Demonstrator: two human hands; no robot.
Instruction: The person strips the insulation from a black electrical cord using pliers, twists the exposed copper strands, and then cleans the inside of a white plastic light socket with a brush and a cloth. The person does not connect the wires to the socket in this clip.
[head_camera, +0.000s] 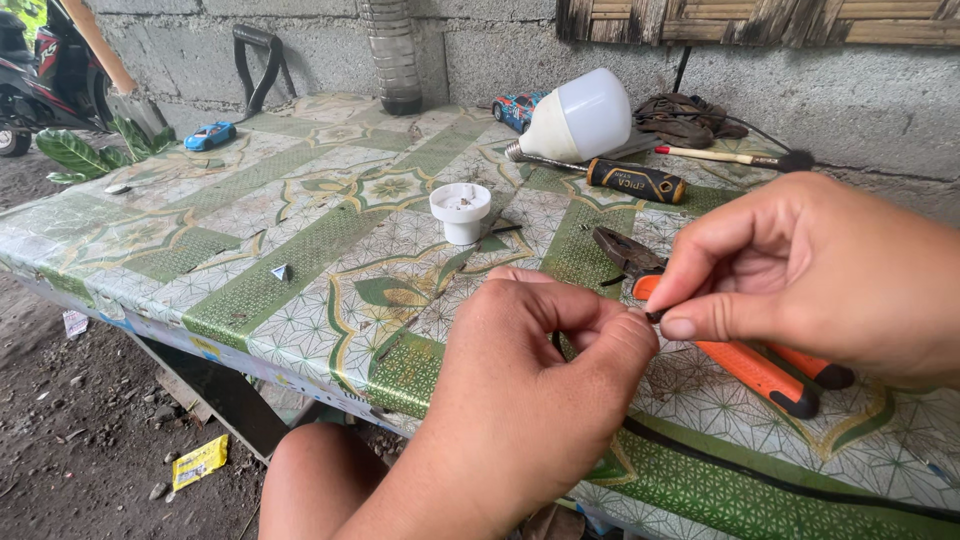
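While both the left hand (530, 400) and right hand (800, 270) pinch a thin dark wire (655, 316) at centre-right of frame, it looks light, springy and best gripped near its end.

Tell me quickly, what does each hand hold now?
Left hand: closed, pinching a small dark piece.
Right hand: closed, pinching the same piece.

Your left hand (530, 400) comes up from the lower centre, back toward the camera, fingers curled and thumb and forefinger pressed together at the tips. Your right hand (800, 270) enters from the right edge, palm side turned down, thumb and forefinger pinched closed. The two pinches meet tip to tip. Your bare knee (315, 480) shows below the left wrist.
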